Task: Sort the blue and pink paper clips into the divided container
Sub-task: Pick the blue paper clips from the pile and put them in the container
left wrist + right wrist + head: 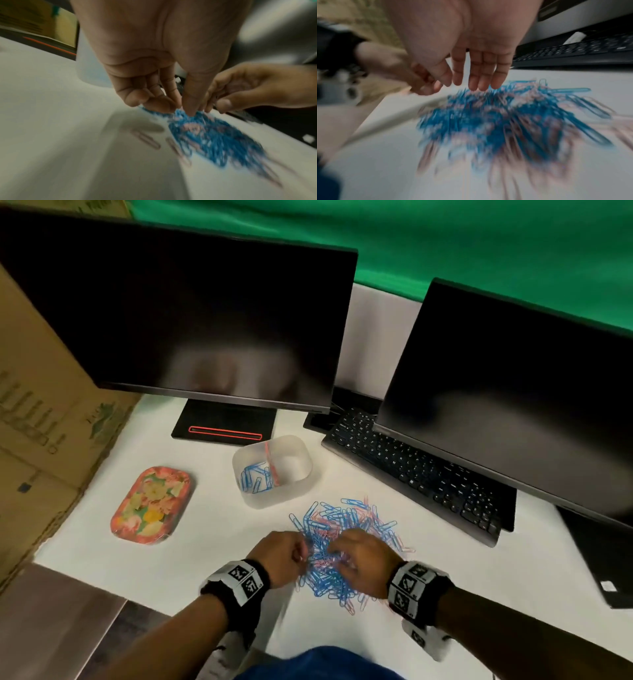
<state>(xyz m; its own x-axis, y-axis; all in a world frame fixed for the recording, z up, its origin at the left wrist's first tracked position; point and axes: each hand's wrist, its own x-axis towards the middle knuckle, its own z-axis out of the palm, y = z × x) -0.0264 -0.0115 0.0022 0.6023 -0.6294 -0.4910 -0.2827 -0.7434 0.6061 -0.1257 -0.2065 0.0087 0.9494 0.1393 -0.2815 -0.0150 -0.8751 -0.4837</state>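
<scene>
A loose pile of blue and pink paper clips (346, 546) lies on the white table in front of me. Behind it to the left stands the translucent divided container (298, 470) with a red divider; several blue clips lie in its left compartment. My left hand (303, 553) is at the pile's left edge. Its fingers are curled, and thumb and forefinger (190, 108) pinch at clips on top of the heap (214, 138); blur hides their colour. My right hand (337, 553) hovers over the pile (496, 119), its fingers (479, 81) straight and holding nothing.
A floral tin (150, 503) lies left of the container. Two dark monitors (191, 320) (520, 392) and a black keyboard (421, 470) stand behind and to the right. Cardboard boxes (41, 419) line the left side. The table's front edge (164, 604) is near my wrists.
</scene>
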